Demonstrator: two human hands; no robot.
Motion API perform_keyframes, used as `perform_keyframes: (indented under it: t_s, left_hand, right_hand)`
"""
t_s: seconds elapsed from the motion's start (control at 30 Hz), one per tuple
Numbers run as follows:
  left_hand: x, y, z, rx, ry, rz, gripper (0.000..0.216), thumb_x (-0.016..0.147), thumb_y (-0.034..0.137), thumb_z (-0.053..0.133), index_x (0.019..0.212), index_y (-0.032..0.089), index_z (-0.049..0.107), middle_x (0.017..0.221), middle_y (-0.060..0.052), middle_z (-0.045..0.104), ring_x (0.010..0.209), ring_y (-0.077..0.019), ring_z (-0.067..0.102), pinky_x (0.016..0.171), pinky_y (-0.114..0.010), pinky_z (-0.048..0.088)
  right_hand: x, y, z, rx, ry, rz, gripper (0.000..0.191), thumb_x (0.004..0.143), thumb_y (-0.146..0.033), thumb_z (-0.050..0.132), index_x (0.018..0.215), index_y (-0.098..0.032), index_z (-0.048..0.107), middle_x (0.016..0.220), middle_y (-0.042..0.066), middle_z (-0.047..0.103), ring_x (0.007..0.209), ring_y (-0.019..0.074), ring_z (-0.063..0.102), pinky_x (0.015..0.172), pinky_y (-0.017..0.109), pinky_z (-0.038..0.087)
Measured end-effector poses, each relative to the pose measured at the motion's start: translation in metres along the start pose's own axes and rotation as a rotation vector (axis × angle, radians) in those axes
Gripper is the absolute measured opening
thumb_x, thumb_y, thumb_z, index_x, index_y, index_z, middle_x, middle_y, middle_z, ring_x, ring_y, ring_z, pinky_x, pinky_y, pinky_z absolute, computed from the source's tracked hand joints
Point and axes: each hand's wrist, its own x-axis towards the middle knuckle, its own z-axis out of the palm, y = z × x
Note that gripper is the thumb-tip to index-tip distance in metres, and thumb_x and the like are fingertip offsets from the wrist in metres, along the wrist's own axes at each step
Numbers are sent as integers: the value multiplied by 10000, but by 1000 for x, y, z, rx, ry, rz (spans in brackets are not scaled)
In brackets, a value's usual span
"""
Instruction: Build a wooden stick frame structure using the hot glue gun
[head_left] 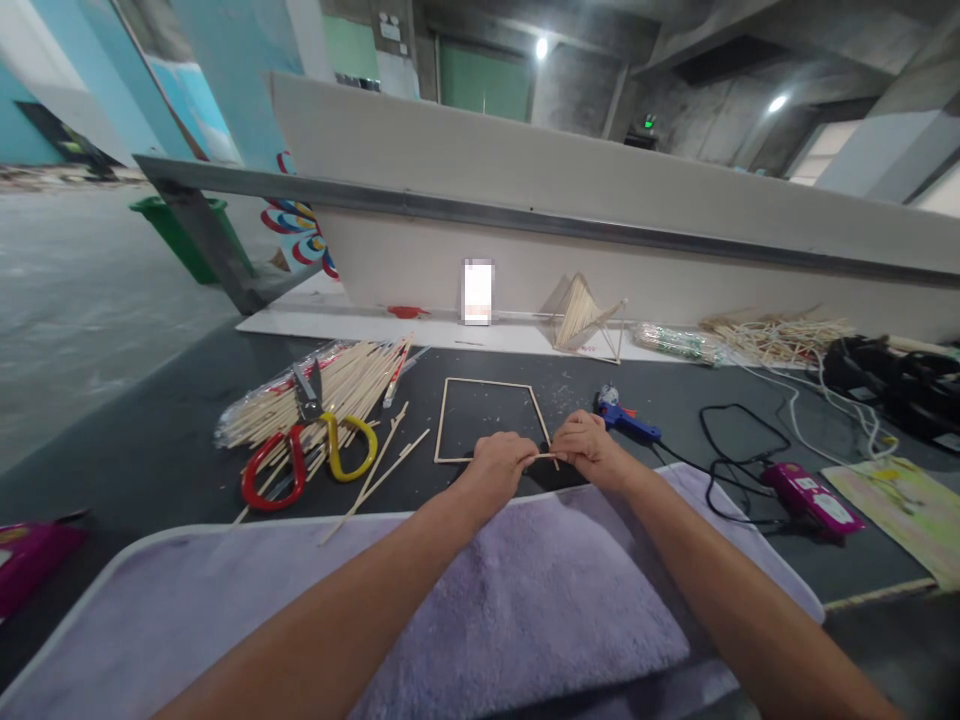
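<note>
Scissors (309, 408) lie across a stick bundle (352, 385) on the table (150, 440). At centre, a square stick frame (487, 381) lies flat. The left hand (495, 462) has its grip pinched on a thin stick (541, 457) along the frame's near side. The right hand (592, 448) pinches the other end. A glue gun (626, 420) lies just beside it.

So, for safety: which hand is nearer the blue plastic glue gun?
Right. The right hand is just left of the blue plastic glue gun; the left hand, farther left.

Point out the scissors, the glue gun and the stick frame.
scissors (308, 405), head view, on the pivot between the blades.
glue gun (634, 427), head view, on its blue body.
stick frame (487, 382), head view, on its far stick.
</note>
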Motion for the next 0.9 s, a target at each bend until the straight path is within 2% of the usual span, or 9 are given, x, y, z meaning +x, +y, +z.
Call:
perform_keyframes:
  t_s: [0.13,0.23,0.37,0.47,0.6,0.67,0.73,0.8,0.9]
  left_hand:
    - [-2,-3,1,-3,-19,10,218,860,259,425,841,235,641,857,-24,623,837,-147,522,750,-256,358]
    - [-3,-8,4,7,-1,-6,227,866,269,418,841,238,641,851,-27,616,838,-146,524,749,-258,349]
    - [-1,-13,10,51,4,-31,235,872,286,412,860,240,642,862,-37,609,850,-150,534,745,-266,340]
    - [0,-14,12,98,-1,-49,239,875,282,405,877,244,641,861,-43,606,855,-161,537,738,-280,334]
    - [0,-13,11,131,3,-63,245,881,277,392,895,248,634,874,-45,608,869,-167,536,732,-290,323]
    - [-1,-14,11,144,10,-55,239,881,274,391,888,248,629,868,-39,609,864,-168,537,721,-290,319]
    - [-1,-15,12,157,17,-49,228,879,278,399,870,244,625,853,-33,608,840,-167,537,704,-287,316]
    - [0,-16,14,167,29,-40,220,878,287,405,852,242,619,844,-26,605,820,-165,534,693,-285,311]
    - [0,-18,16,166,51,-22,218,883,286,398,853,248,611,845,-18,601,811,-163,527,689,-285,301]
  right_hand:
    - [0,3,0,15,-31,-11,270,877,-209,412,796,-210,669,821,12,656,834,147,515,856,333,273]
    - [-2,6,-4,-78,18,32,260,859,-208,401,771,-199,646,800,13,643,824,152,498,833,331,274]
    - [-9,16,-9,-299,224,269,283,799,-184,391,561,-167,545,632,16,574,731,149,468,783,325,273]
    - [-17,30,-12,-348,325,447,373,805,-233,374,453,-167,475,528,16,510,627,137,458,757,311,303]
    - [-26,40,-28,-114,479,645,405,835,-328,365,510,-171,550,552,22,542,612,146,512,670,262,371]
    - [-31,29,-41,80,511,613,347,839,-351,389,653,-170,621,681,32,616,696,159,559,667,249,401]
    - [-37,4,-53,224,383,456,282,832,-361,445,753,-180,646,788,41,652,771,165,580,728,256,421]
    - [-48,-34,-57,360,69,225,236,828,-350,494,765,-194,659,798,45,667,774,157,595,756,255,432]
    - [-67,-91,-52,619,-438,-161,168,829,-299,525,845,-223,675,772,28,693,759,127,624,775,210,440]
